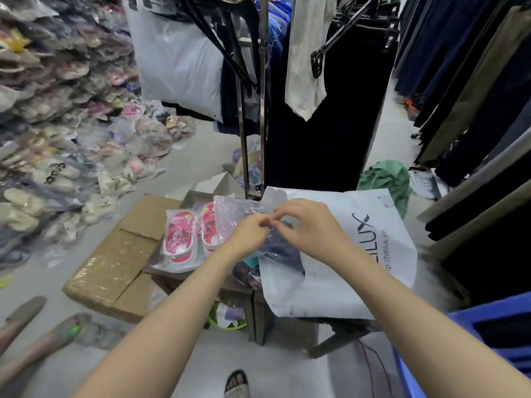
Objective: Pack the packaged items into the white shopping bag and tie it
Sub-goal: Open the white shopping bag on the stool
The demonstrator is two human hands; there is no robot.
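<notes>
A white shopping bag (359,254) with dark lettering lies flat on a small dark stool, its mouth toward the left. On its mouth rests a clear plastic packet (238,214) with a dark garment (283,248) inside. My left hand (249,234) and my right hand (309,225) meet above it, both pinching the packet's clear plastic at the same spot. Left of the packet lie two clear packets of pink-and-white sandals (181,239).
A flattened cardboard box (115,268) lies on the floor at left, beside heaps of bagged slippers (57,139). A metal clothes rack (253,110) with dark garments stands behind the stool. A blue plastic crate (494,340) is at right. Someone's feet (37,334) show at lower left.
</notes>
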